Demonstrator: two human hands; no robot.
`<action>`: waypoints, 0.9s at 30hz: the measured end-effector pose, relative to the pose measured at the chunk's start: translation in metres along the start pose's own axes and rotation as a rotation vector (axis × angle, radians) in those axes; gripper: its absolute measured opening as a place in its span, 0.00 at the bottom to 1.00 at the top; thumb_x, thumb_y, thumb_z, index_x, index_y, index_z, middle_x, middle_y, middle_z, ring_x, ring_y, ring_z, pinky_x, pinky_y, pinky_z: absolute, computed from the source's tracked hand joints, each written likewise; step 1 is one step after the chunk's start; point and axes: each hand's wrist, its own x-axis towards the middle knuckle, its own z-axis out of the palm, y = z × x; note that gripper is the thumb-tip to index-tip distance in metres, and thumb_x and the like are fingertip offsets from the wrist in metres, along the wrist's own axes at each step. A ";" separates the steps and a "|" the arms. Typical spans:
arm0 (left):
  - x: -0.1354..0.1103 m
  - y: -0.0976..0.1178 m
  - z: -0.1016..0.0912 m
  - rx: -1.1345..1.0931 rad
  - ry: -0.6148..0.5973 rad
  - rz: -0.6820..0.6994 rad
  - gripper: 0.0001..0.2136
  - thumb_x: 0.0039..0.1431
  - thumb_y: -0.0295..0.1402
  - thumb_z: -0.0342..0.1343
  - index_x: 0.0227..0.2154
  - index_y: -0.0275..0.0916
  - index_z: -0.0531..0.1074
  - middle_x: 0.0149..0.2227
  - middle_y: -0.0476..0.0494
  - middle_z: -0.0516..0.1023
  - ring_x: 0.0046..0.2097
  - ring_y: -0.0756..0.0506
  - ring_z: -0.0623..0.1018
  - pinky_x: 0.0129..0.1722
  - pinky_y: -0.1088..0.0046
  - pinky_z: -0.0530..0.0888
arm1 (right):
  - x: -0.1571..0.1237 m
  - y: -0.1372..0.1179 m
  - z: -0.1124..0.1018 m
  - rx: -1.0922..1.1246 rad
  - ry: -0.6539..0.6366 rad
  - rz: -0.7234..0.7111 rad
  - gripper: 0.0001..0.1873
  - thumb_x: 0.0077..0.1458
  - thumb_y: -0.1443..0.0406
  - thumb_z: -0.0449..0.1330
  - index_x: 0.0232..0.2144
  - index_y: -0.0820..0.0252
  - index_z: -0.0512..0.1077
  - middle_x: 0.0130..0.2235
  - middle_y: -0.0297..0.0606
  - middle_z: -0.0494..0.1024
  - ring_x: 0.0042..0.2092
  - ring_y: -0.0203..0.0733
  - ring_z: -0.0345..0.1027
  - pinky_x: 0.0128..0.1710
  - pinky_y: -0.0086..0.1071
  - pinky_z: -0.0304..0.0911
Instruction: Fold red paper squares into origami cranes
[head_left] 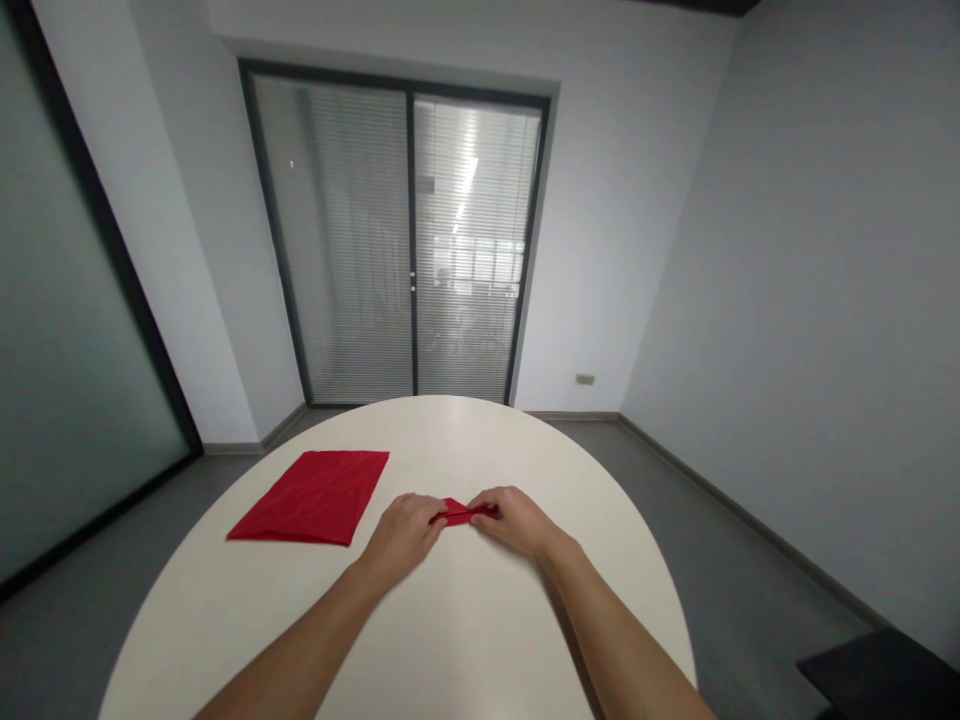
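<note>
My left hand [405, 530] and my right hand [510, 518] meet at the middle of a round white table [465, 640]. Both are closed on a small folded red piece [457, 513], paper or cloth, pinched between their fingertips just above the tabletop. Most of that piece is hidden by my fingers. A larger flat red sheet [311, 495], creased from folding, lies on the table to the left of my left hand, apart from it.
Beyond the table stands a glass sliding door with blinds [405, 240]. Grey floor surrounds the table. A dark object's corner [885, 670] shows at the lower right. A glass wall runs along the left.
</note>
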 end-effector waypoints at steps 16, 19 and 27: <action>0.004 0.006 -0.004 0.147 -0.020 -0.042 0.13 0.68 0.31 0.46 0.41 0.42 0.77 0.38 0.44 0.81 0.41 0.41 0.77 0.45 0.64 0.69 | 0.001 -0.004 0.001 -0.035 -0.002 0.031 0.13 0.56 0.64 0.56 0.36 0.56 0.81 0.35 0.37 0.83 0.35 0.40 0.73 0.35 0.29 0.61; 0.004 0.007 -0.006 0.170 -0.009 -0.055 0.12 0.68 0.30 0.46 0.40 0.41 0.76 0.37 0.43 0.81 0.41 0.41 0.77 0.44 0.64 0.69 | 0.000 -0.002 0.001 0.018 0.015 0.027 0.13 0.57 0.63 0.56 0.38 0.56 0.80 0.36 0.37 0.83 0.36 0.40 0.73 0.37 0.29 0.63; 0.005 0.006 -0.005 0.149 0.020 -0.080 0.13 0.69 0.31 0.44 0.41 0.42 0.75 0.38 0.44 0.81 0.41 0.42 0.78 0.45 0.66 0.69 | -0.002 0.001 0.001 0.151 -0.010 0.024 0.13 0.53 0.62 0.62 0.41 0.57 0.79 0.37 0.37 0.82 0.37 0.41 0.73 0.38 0.31 0.65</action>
